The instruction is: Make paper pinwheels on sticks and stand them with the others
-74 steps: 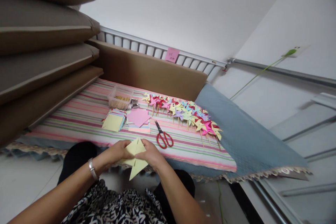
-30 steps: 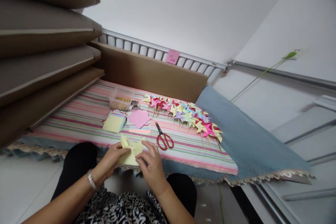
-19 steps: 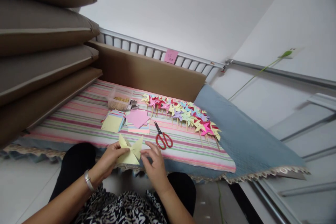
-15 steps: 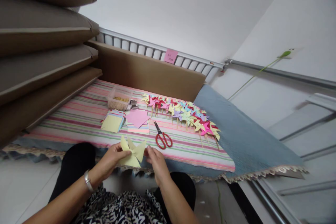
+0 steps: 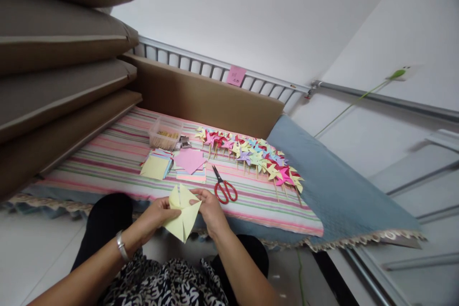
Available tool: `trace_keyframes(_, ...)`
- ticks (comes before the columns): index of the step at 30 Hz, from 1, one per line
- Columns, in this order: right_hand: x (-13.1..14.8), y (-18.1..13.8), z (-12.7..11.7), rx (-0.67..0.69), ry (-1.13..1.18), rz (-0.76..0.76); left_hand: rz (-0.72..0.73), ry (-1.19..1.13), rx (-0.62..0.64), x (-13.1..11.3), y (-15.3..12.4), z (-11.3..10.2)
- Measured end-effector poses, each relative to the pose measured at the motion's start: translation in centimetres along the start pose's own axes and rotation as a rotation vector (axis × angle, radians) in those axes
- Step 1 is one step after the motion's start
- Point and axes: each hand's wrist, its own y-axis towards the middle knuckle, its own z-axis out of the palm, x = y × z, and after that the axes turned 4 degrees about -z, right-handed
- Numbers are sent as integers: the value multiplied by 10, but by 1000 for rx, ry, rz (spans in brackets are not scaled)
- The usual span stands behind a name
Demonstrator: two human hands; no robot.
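Paper: yellow sheet [image 5: 182, 216], part-folded, held in the air over the lap just short of the bed edge. One corner hangs down and two flaps stand up at the top.
Left hand: left hand [image 5: 157, 214] has its fingers closed on the sheet's left side, thumb on the front face. A bracelet [image 5: 121, 245] sits on the wrist.
Right hand: right hand [image 5: 212, 210] has its fingers pinched narrow on the upper right flap, close to the sheet's middle.
Change: half a second ago the sheet lay flatter, with two flaps fanned out like wings and the right hand only at the right tip. A moment before that, its fingers were off the paper. Now the sheet is turned corner-down and both hands grip near the centre.
Read: folding looks mid-way — the flaps are gathered inward, the shape is still loose, and there is no stick in it.
Scissors: red-handled scissors [image 5: 224, 187] lie on the striped cloth [image 5: 107, 158], just beyond the right hand and not touched.
Stacks: coloured paper squares, one pile with yellow on top [image 5: 155, 167] and one with pink on top [image 5: 189, 159], sit side by side.
Box: a clear plastic box [image 5: 165, 134] of sticks sits behind the stacks.
Pinwheels: a row of finished pinwheels [image 5: 254, 157] runs toward the blue quilt [image 5: 333, 196].
Far: a cardboard panel [image 5: 201, 98] leans against the rail, with a pink note [image 5: 235, 76] above it — stacked cushions [image 5: 53, 48] on the left.
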Motion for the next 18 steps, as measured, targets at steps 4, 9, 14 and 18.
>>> trace_keyframes(4,7,-2,1,21,-82,-38,-6,2,29,2,1,-1)
trace_keyframes(9,7,-1,2,48,-164,-66,-3,24,37,3,-2,-1)
trace_keyframes(14,12,1,-1,34,-225,-98,-13,18,10,4,-1,-3)
trace_keyframes(18,22,-14,-5,-144,-570,-525,-12,-33,-48,4,2,-4)
